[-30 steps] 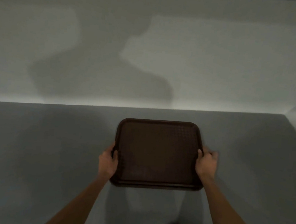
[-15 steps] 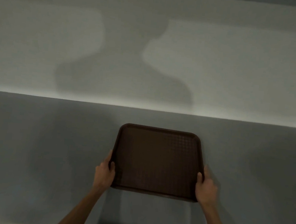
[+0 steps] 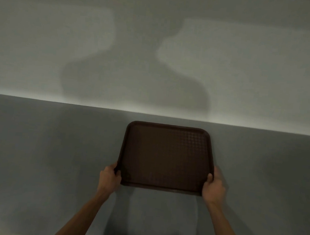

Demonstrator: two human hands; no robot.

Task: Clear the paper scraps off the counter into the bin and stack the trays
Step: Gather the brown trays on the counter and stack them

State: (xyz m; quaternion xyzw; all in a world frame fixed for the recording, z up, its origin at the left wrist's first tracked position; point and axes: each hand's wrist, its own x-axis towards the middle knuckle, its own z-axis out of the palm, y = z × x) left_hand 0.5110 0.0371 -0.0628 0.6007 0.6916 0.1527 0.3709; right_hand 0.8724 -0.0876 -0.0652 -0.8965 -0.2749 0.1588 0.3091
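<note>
both hands (image 3: 109, 177) grip the tray (image 3: 165, 156) sides.

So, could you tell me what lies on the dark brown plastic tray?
Nothing lies on the dark brown plastic tray; its textured surface is bare. The left hand and right hand grip its near corners. What lies beneath is hidden.
</note>
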